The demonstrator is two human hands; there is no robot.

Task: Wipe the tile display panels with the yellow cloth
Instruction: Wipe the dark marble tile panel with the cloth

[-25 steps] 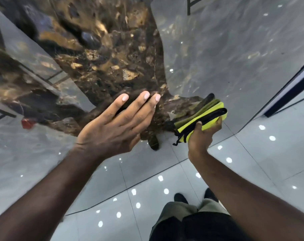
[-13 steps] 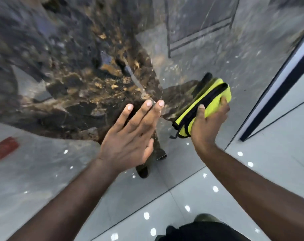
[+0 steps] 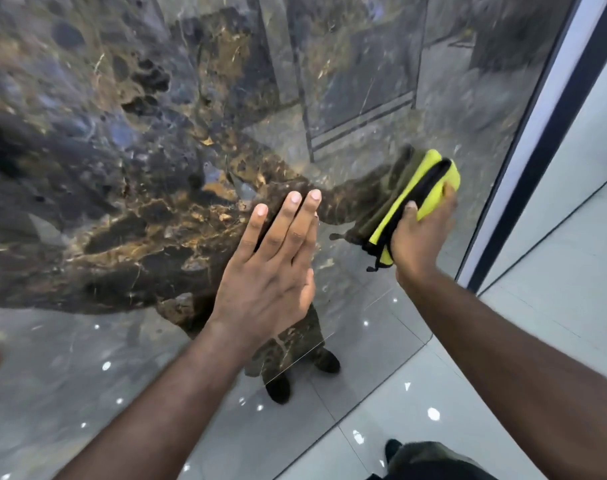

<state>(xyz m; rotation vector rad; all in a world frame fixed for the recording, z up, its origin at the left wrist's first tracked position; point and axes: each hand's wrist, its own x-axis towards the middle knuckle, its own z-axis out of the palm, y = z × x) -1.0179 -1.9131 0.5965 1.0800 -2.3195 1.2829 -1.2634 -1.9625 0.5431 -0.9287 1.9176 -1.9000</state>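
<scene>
While the left hand lies flat against the glossy tile panel, the right hand grips the folded yellow cloth against it.

Folded yellow cloth, black-edged, pressed against glossy grey-brown marbled tile panel, right side.

Left hand flat, fingers straight; right hand curled, gripping.
</scene>
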